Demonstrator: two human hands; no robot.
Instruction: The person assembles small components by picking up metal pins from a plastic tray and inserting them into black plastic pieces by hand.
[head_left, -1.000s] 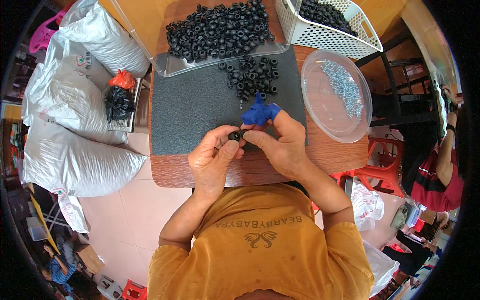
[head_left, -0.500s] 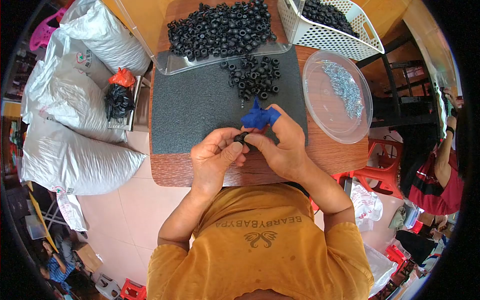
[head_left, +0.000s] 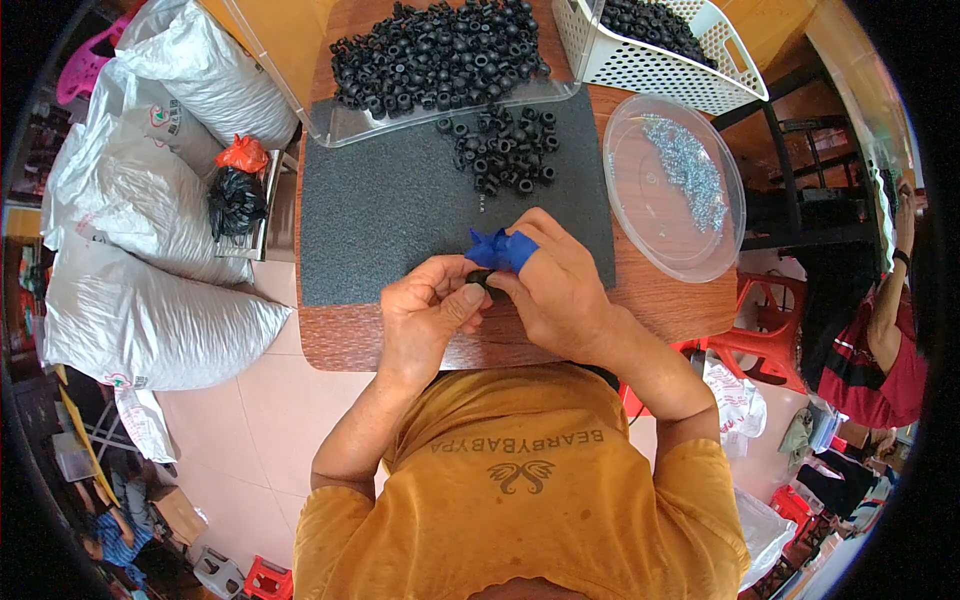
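Note:
Just above the table's near edge, my left hand (head_left: 422,312) and my right hand (head_left: 562,283) meet over a small black plastic part (head_left: 481,277). Thumb and fingers of both hands pinch it, so most of it is covered. A blue wrap (head_left: 508,251) with loose pointed ends goes round a finger of my right hand. Beyond my hands, a small heap of black, rounded, hollow plastic parts (head_left: 505,150) lies on the dark grey mat (head_left: 360,220). Many more parts (head_left: 440,55) are piled in a clear plastic tray (head_left: 450,103) behind it.
Right of the mat sits a clear round lid (head_left: 640,215) with tiny shiny silvery-blue pieces (head_left: 690,170). A white perforated basket (head_left: 665,82) of black parts stands at the far right. Stuffed white sacks (head_left: 160,310) line the left; a red stool (head_left: 765,330) and another person's arm (head_left: 885,310) are at right.
My right hand has rolled inward and shifted slightly left, bringing the blue wrap left and down. The black part has turned between my fingers. My left hand has barely moved.

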